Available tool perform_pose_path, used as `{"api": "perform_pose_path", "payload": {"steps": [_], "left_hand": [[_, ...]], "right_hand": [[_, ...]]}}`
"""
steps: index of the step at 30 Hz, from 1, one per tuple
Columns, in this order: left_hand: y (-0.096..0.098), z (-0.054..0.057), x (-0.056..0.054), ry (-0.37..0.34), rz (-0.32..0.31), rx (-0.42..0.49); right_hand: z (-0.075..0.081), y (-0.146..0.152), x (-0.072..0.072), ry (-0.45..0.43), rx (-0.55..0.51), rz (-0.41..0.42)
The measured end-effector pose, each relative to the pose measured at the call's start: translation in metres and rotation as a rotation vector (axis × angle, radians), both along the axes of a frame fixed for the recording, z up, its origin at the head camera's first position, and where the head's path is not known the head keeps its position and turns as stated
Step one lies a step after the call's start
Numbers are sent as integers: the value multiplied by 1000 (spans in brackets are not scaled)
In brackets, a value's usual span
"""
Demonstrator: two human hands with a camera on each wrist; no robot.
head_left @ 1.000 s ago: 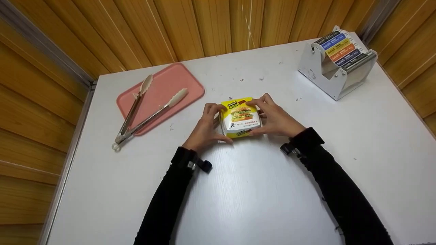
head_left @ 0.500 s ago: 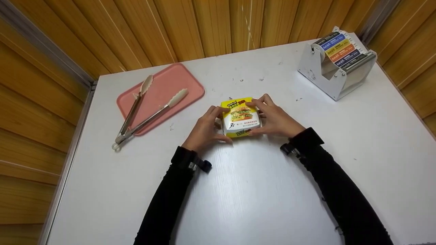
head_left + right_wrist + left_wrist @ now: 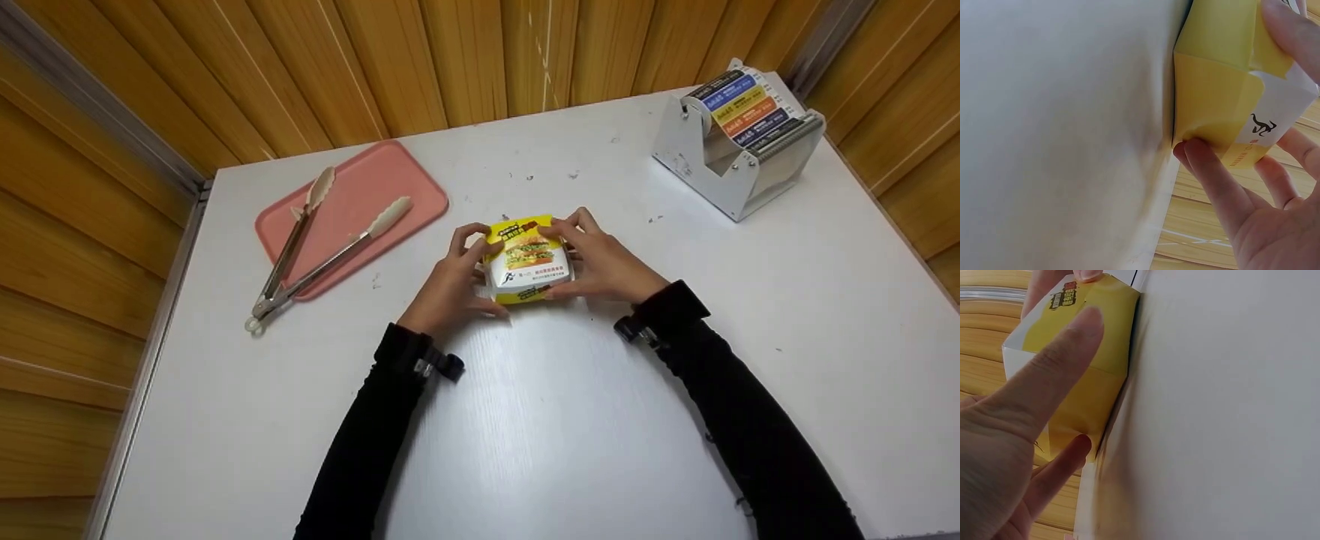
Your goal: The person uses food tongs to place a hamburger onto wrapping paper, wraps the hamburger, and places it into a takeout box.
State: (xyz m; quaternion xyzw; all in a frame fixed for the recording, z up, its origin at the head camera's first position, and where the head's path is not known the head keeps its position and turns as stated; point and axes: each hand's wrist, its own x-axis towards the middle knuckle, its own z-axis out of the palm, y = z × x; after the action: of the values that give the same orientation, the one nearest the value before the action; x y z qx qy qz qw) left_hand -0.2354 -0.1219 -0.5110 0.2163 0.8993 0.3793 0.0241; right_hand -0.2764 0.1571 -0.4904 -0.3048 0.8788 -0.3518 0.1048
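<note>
A yellow and white burger box (image 3: 529,271) with a printed burger on its lid sits closed on the white table, between both hands. My left hand (image 3: 447,289) holds its left side, thumb near the front, fingers bent along the side and top edge. My right hand (image 3: 613,264) grips the opposite side, thumb at the front corner and a fingertip on the lid. In the left wrist view the thumb (image 3: 1053,371) lies along the box's yellow side (image 3: 1086,402). In the right wrist view, fingertips (image 3: 1202,160) touch the lower yellow side (image 3: 1213,101).
A pink tray (image 3: 367,176) lies at the back left, with metal tongs (image 3: 330,262) spread across it, their hinged end over its front edge. At the back right stands a metal dispenser (image 3: 694,161) with a roll of colourful labels (image 3: 742,109). Wood panelling (image 3: 465,60) borders the table (image 3: 525,420).
The fingers of my left hand shift along the upper left edge of the box, dipping and rising again. My right hand stays in place. The view shifts very slightly.
</note>
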Motion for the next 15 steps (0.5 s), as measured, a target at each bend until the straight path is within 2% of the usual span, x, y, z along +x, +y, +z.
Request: {"api": "perform_pose_path", "payload": {"steps": [6, 11, 15], "left_hand": [[-1, 0, -2, -15, -36, 40], [-3, 0, -3, -58, -31, 94], [-3, 0, -4, -67, -35, 95]], "right_hand": [[-1, 1, 0, 11, 23, -14], [-1, 0, 0, 16, 27, -8], [-2, 0, 0, 19, 22, -8]]}}
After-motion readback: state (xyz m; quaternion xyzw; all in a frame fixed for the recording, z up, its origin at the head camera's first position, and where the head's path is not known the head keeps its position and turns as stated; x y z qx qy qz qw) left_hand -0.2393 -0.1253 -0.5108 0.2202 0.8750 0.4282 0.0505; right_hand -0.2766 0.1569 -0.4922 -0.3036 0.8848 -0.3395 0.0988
